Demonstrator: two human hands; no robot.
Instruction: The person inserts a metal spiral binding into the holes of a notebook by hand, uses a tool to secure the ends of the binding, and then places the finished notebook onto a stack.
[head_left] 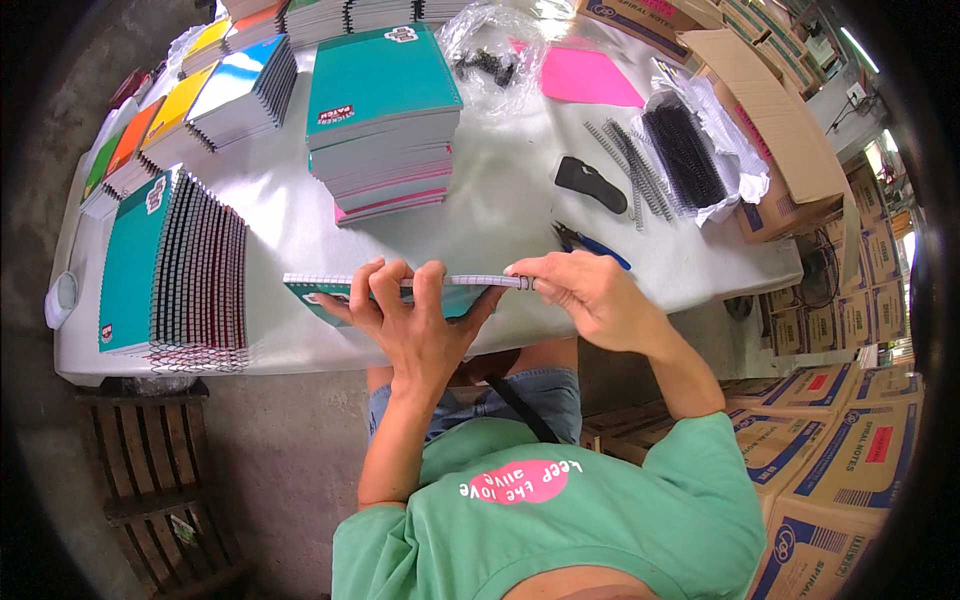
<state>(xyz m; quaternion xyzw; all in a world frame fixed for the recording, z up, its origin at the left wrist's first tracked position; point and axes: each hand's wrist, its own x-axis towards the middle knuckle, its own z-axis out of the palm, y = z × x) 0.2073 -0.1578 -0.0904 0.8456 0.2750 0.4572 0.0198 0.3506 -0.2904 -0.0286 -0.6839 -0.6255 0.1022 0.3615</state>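
Note:
A teal-covered notebook [330, 300] stands on edge at the table's front, its punched edge upward. My left hand [410, 315] is closed around it, fingers over the top edge and thumb on the near side. At the right end of that edge, my right hand [590, 295] is pinched shut. A small dark ring, like the end of a spiral coil, shows by its fingertips; what it pinches is mostly hidden. Beyond my hands rises a stack of teal-covered notebooks [385, 80]. Cutting pliers [590, 243] with dark blue handles lie beyond my right hand.
Teal spiral notebooks [130, 265] are piled at the left, with other coloured notebooks [180, 105] behind. At right lie loose coils [640, 170], a black case [590, 184], a bundle of black coils [685, 155], a pink sheet [590, 77] and an open carton [770, 110].

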